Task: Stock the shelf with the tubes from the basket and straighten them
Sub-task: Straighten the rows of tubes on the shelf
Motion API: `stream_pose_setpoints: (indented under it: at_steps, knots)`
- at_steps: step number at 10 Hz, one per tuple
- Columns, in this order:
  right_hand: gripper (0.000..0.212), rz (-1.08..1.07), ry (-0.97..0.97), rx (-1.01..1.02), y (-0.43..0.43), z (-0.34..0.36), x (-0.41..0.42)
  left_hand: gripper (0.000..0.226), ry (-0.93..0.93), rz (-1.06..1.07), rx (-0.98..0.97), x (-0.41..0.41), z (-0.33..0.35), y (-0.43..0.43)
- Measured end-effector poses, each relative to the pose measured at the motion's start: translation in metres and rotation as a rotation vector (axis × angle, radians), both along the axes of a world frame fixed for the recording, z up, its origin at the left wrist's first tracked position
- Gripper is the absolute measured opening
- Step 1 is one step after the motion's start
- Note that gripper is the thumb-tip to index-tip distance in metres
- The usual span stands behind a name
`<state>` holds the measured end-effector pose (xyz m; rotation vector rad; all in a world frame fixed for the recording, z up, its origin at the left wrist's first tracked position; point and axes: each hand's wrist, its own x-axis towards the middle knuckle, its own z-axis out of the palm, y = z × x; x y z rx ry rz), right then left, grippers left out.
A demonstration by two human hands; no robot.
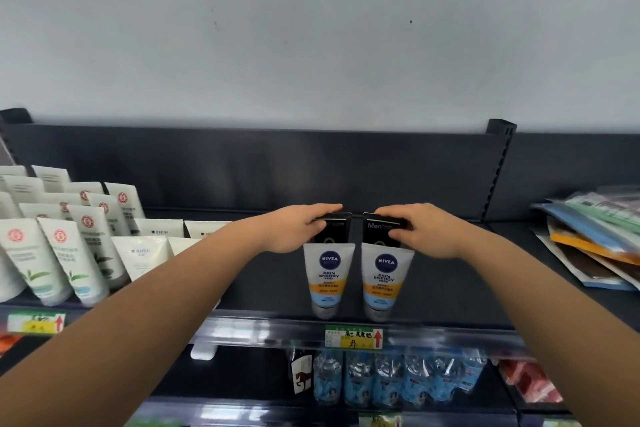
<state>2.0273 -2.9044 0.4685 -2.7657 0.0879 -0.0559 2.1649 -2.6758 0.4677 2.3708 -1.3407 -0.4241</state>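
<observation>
Both hands were up at the shelf (450,288) and working as a pair. The left hand (298,229) had its fingers curled over the crimped top of the left black tube (332,226), and the right hand (424,234) pinched the top of the right black tube (379,228), thumb on its front just beside the word "Men". The two black tubes stood side by side, almost touching, directly behind two Nivea tubes (329,277) that stood cap-down at the shelf's front edge, above the price tag (353,338). The basket was nowhere in sight from where I stood. To me this looked like the straightening step: a second row being squared up behind the first. The next move, I judged, called for settling both black tubes upright and level with each other. The hands would then need to let go gently so nothing tipped onto the Nivea pair in front. White tubes (59,253) crowded the left of the shelf, flat packets (595,239) lay at the right, and water bottles (388,381) lined the shelf below.
</observation>
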Motion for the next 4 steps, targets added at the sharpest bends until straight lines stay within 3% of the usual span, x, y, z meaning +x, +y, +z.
stream_pose_setpoints:
  at_steps: [2, 4]
  knots:
    - [0.025, 0.020, 0.133, -0.054, 0.001, 0.021, 0.005, 0.053, -0.120, 0.090, -0.016, -0.007, 0.005, 0.012]
    - [0.050, 0.061, 0.190, -0.129, 0.015, 0.044, 0.014, 0.057, -0.209, 0.222, -0.076, -0.019, 0.016, 0.056]
